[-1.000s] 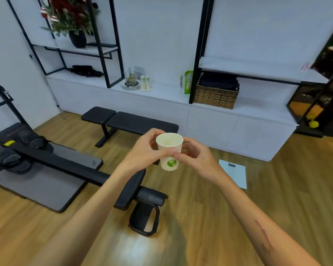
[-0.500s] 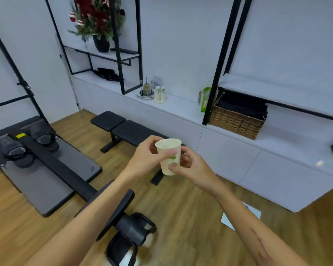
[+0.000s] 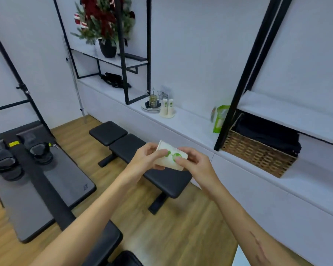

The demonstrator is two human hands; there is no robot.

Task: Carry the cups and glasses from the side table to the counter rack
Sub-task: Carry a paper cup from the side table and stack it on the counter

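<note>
A white paper cup (image 3: pixel 171 157) with a green logo lies tipped on its side between my hands, its mouth turned to the left and away. My left hand (image 3: pixel 145 161) grips its rim end and my right hand (image 3: pixel 193 162) grips its base end, both in front of my chest above a black bench (image 3: pixel 142 150). On the white counter (image 3: pixel 190 123) ahead stands a round cup rack (image 3: pixel 152 104) holding a glass, with two upside-down paper cups (image 3: pixel 167 108) beside it on a small plate.
A wicker basket (image 3: pixel 258 154) with dark cloth sits on the counter at right, next to a green packet (image 3: pixel 220 118). Black shelf posts (image 3: pixel 248 73) rise from the counter. A potted plant (image 3: pixel 106 25) stands on a shelf. Exercise equipment (image 3: pixel 27 169) covers the floor at left.
The cup was upright between my hands; it now lies tilted on its side. The view has swung left and closer to the counter, with the rack now ahead.
</note>
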